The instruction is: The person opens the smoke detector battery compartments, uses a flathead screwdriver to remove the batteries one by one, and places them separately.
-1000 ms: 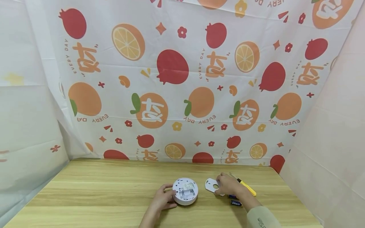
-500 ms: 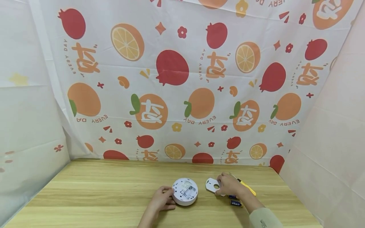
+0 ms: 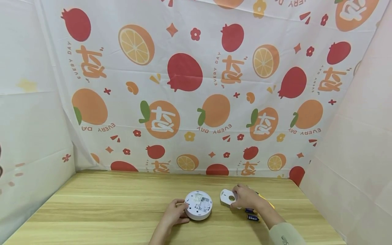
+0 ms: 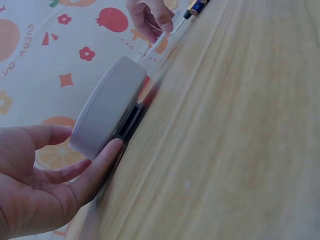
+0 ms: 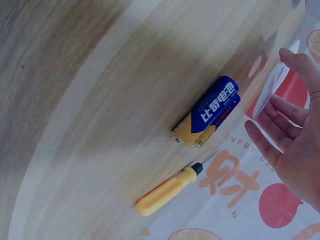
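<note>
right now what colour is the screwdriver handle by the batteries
Yellow, with a black collar at the tip end. The screwdriver shows best in the right wrist view, just beyond the blue batteries.

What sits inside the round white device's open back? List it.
In the round white device, held by the left hand, an open compartment with a pale label shows. No battery is visible inside; finer parts are too small to tell.

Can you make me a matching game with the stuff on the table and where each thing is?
Things:
1. round white alarm
2. flat white cover
3. batteries
4. yellow screwdriver

Places:
A. lying loose on the wood beside the screwdriver
B. held by the right hand
C. touched by the left hand
D. on the table, partly behind the right hand

Pairs: 1-C, 2-B, 3-A, 4-D
</note>
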### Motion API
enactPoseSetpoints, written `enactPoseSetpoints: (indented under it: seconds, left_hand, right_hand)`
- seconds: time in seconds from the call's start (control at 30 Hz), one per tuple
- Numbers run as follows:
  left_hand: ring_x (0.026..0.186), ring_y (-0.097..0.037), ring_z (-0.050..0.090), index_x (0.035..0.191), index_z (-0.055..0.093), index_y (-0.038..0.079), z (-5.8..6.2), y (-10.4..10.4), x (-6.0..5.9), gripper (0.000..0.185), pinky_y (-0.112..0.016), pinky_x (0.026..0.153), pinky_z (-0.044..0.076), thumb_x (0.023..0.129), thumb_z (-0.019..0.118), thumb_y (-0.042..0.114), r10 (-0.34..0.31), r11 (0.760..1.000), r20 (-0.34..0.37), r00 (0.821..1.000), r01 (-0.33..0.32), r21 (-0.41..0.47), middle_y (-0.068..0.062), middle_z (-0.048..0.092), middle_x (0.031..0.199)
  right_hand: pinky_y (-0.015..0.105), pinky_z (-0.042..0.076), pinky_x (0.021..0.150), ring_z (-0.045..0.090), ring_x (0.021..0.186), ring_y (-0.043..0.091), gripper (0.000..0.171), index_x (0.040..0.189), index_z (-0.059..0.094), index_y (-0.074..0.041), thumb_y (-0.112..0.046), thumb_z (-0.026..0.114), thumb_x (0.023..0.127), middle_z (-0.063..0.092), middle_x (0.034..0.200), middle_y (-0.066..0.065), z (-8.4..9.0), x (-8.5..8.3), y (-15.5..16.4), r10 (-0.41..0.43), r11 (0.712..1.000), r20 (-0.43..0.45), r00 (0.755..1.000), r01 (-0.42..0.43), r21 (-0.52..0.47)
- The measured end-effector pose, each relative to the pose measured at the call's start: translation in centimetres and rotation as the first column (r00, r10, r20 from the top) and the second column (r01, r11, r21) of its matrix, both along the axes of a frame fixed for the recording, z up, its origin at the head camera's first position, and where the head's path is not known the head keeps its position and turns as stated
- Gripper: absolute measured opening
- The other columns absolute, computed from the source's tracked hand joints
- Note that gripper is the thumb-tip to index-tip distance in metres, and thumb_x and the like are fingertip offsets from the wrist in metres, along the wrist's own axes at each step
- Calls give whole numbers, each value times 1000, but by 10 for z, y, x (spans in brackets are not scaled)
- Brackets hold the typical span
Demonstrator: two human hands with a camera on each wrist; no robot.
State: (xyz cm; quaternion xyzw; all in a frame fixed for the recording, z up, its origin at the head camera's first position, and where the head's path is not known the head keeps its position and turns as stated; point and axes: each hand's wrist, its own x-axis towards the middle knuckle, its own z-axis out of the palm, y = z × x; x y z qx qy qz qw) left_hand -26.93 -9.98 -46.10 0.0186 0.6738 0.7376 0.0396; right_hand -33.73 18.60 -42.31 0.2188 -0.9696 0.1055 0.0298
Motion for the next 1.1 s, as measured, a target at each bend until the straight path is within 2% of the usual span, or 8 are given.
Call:
enactPoseSetpoints:
  seconds: [0.17, 0.47, 0.8, 1.1]
  left_hand:
    - [70, -19, 59, 122, 32, -19, -1, 0, 1, 44, -34, 64, 56, 89, 49, 4, -9, 1000, 2, 1000, 9, 18, -18, 56, 92]
    - [74, -22, 61, 124, 31, -19, -1, 2, 2, 44, -35, 67, 56, 90, 49, 3, -32, 998, 18, 999, 31, 46, -26, 51, 101]
    - [71, -20, 59, 122, 29, -21, 1, 1, 5, 43, -36, 68, 56, 92, 47, 3, -28, 998, 26, 999, 27, 62, -23, 50, 93]
    - [75, -23, 60, 123, 31, -19, 1, 2, 8, 41, -37, 69, 55, 92, 46, 2, -28, 998, 13, 1000, 28, 52, -25, 50, 98]
  right_hand:
    - [36, 45, 65, 46, 78, 18, 53, 105, 61, -1, -34, 78, 67, 53, 97, 5, 2, -1, -3, 17, 1000, -9, 1000, -17, 1]
    - [33, 45, 64, 46, 76, 16, 53, 107, 60, 0, -33, 77, 70, 52, 98, 4, 15, 4, -11, 83, 996, -29, 996, -84, -5]
    - [26, 45, 62, 46, 77, 12, 53, 109, 61, -5, -37, 77, 69, 52, 98, 1, 28, 9, -32, 187, 982, -84, 979, -183, 53]
    - [25, 48, 72, 47, 85, 11, 53, 111, 61, -8, -37, 78, 70, 51, 103, 0, 40, 23, -62, 266, 962, -42, 963, -263, 69]
